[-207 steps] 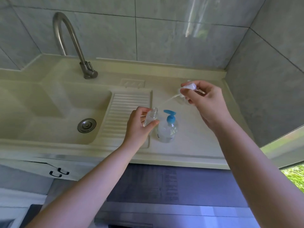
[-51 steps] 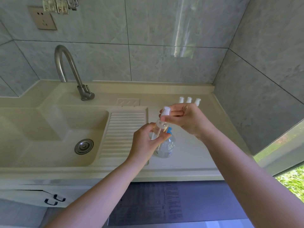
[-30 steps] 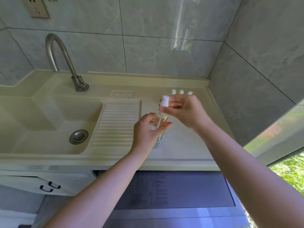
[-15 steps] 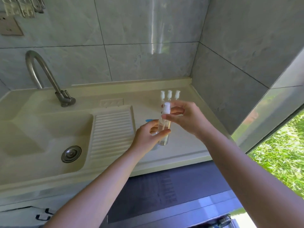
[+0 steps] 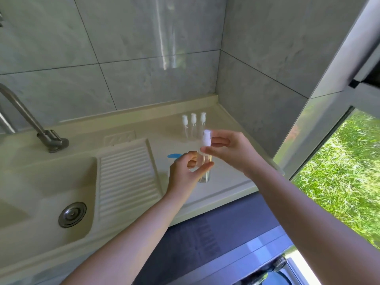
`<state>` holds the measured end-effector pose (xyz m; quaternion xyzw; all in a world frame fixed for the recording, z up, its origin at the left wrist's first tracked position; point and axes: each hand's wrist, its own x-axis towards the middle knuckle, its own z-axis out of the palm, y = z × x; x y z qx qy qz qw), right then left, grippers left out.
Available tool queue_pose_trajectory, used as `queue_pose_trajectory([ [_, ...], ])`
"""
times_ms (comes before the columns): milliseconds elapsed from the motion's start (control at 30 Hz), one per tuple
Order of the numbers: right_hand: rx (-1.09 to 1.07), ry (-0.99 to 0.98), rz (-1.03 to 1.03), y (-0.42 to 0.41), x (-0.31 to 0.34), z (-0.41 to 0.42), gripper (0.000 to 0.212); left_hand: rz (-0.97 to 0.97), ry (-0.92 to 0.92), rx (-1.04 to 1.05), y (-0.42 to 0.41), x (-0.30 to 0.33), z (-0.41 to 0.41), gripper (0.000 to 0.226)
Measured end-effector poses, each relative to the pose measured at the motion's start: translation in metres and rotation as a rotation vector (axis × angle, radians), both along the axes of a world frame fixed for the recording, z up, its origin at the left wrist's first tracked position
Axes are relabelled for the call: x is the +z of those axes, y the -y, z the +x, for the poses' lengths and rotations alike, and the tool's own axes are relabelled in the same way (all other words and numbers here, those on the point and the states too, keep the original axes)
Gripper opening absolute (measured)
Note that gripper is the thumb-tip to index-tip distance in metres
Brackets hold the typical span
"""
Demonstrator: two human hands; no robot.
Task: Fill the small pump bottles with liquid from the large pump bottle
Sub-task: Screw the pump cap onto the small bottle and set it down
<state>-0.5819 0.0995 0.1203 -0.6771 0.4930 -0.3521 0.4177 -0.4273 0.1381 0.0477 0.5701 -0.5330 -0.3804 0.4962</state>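
Small clear pump bottle [image 5: 204, 169] held upright above the pale counter [image 5: 230, 177], near its front edge, just right of the ribbed washboard [image 5: 126, 173]. Left hand [image 5: 186, 171] curled round the bottle's body, thumb in front, fingers behind. Right hand [image 5: 230, 151] pinching the white pump head [image 5: 206, 137] at the bottle's top between thumb and fingertips. Some clear liquid in the lower part of the bottle; level hard to judge. Behind the left hand, only the blue spout [image 5: 174, 155] of the large pump bottle showing, pointing left; rest of that bottle hidden by the hand. Farther back on the counter, near the wall corner, three more small bottles [image 5: 193, 125] with white pump heads standing upright in a close row, well apart from the held one; contents not clear. To the left, sink basin [image 5: 41, 182] with a metal drain [image 5: 72, 214] and a curved metal tap [image 5: 30, 122] at the back ledge. Grey tiled wall [image 5: 144, 58] behind and to the right. Window [image 5: 339, 171] at right, with grass outside.
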Motion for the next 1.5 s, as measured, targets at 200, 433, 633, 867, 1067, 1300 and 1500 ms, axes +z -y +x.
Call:
queue_pose_trajectory([
  [200, -0.009, -0.225, -0.016, 0.017, -0.008, -0.027, 0.028, -0.041, -0.012, 0.043, 0.028, -0.007, -0.032, 0.025],
  [433, -0.04, -0.313, 0.022, 0.063, -0.011, -0.063, 0.028, 0.016, 0.023, 0.042, 0.072, -0.006, -0.074, 0.031],
  [633, -0.131, -0.286, -0.016, 0.13, -0.022, -0.099, 0.024, -0.035, 0.048, 0.053, 0.13, -0.023, -0.102, 0.033],
  [867, -0.313, -0.255, 0.015, 0.21, -0.053, -0.113, 0.024, 0.021, 0.031, 0.121, 0.185, -0.053, -0.123, 0.022],
  [1067, -0.359, -0.298, 0.041, 0.252, -0.093, -0.1, 0.024, 0.123, 0.129, 0.139, 0.214, -0.078, -0.129, 0.026],
  [1300, -0.334, -0.343, 0.024, 0.292, -0.122, -0.091, 0.026, 0.175, 0.147, 0.147, 0.232, -0.099, -0.128, 0.025],
  [1500, -0.319, -0.396, 0.013, 0.308, -0.135, -0.083, 0.027, 0.202, 0.141, 0.159, 0.242, -0.112, -0.126, 0.027],
])
